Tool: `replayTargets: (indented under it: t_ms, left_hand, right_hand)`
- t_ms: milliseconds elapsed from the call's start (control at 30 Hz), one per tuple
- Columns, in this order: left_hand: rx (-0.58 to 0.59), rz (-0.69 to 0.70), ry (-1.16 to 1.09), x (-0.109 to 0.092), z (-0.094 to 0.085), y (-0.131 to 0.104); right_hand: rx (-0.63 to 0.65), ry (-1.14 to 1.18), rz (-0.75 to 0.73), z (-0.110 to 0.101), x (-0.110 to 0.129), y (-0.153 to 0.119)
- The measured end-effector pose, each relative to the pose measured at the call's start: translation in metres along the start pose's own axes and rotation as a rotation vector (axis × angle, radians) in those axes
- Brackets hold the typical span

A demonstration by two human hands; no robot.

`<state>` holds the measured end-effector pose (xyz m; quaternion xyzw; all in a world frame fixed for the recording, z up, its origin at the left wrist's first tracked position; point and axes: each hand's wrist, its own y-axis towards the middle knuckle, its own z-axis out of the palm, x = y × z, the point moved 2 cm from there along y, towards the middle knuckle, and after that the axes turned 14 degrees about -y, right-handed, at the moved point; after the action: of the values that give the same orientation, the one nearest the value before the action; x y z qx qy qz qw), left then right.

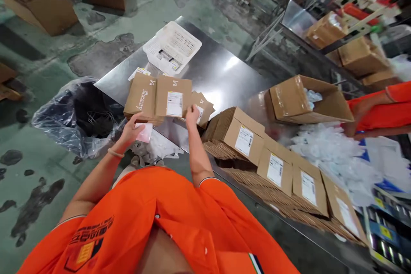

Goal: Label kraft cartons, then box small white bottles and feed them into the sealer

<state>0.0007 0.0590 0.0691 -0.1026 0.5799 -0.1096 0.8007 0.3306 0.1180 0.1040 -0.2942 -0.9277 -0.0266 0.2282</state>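
Observation:
My left hand [130, 132] pinches a small pinkish-white packet [144, 132] beside the table's left front edge. Next to it lies a stack of flat brown cardboard mailers [141, 99] with white lettering. My right hand [192, 115] has its fingers closed at the right edge of a labelled cardboard mailer [174, 96], which lies partly over that stack. Further mailers [203, 109] with a label rest just behind and right of my right hand. A white perforated basket [189, 45] stands on the metal table [221, 64] beyond the mailers.
Stacks of labelled flat cardboard [245, 137] line the table's front edge at right. An open carton [289, 98] and white plastic bags [334, 150] are behind them. A lined bin [61, 115] stands at left. At far right is another person's orange sleeve [398, 94].

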Motion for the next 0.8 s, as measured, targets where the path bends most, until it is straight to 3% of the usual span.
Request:
replayTargets:
  t_ms: [67,133,200,233,267,333,367,433,467,533,600,700,800]
  left_hand:
    - [0.000,-0.074,-0.049,0.007,-0.004,-0.013]
    - [0.014,-0.154,-0.085,0.010,-0.009,-0.024]
    - [0.046,-0.192,-0.122,0.008,-0.011,-0.032]
    - [0.068,-0.203,-0.149,0.005,-0.010,-0.035]
    - [0.087,-0.208,-0.185,0.002,-0.008,-0.037]
    - [0.089,-0.195,-0.280,-0.004,-0.005,-0.035]
    - [0.062,-0.176,-0.328,-0.005,-0.005,-0.033]
    - [-0.052,-0.136,-0.394,-0.004,-0.008,-0.026]
    - [-0.127,-0.129,-0.412,-0.002,-0.011,-0.023]
    - [-0.274,-0.142,-0.436,0.006,-0.017,-0.020]
    - [-0.348,-0.160,-0.466,0.012,-0.020,-0.023]
    - [-0.199,-0.148,-0.482,0.013,-0.015,-0.034]
    - [-0.009,-0.143,-0.406,0.007,-0.005,-0.043]
  right_hand:
    - [-0.080,-0.035,0.115,-0.031,-0.032,0.010]
    - [-0.163,-0.125,0.207,-0.051,-0.049,0.009]
    - [-0.178,-0.161,0.127,-0.051,-0.045,-0.006]
    - [-0.103,-0.119,0.007,-0.042,-0.035,-0.019]
    - [0.051,-0.038,-0.153,-0.028,-0.023,-0.036]
    - [0.526,0.174,-0.457,0.008,0.004,-0.079]
    - [0.766,0.265,-0.538,0.024,0.015,-0.102]
    - [1.066,0.380,-0.548,0.050,0.030,-0.138]
    - [1.098,0.417,-0.506,0.058,0.035,-0.149]
    - [1.009,0.486,-0.412,0.066,0.043,-0.159]
    - [0.862,0.547,-0.344,0.066,0.051,-0.157]
    - [0.707,0.582,-0.280,0.062,0.062,-0.148]
    - [0.672,0.557,-0.314,0.058,0.069,-0.139]
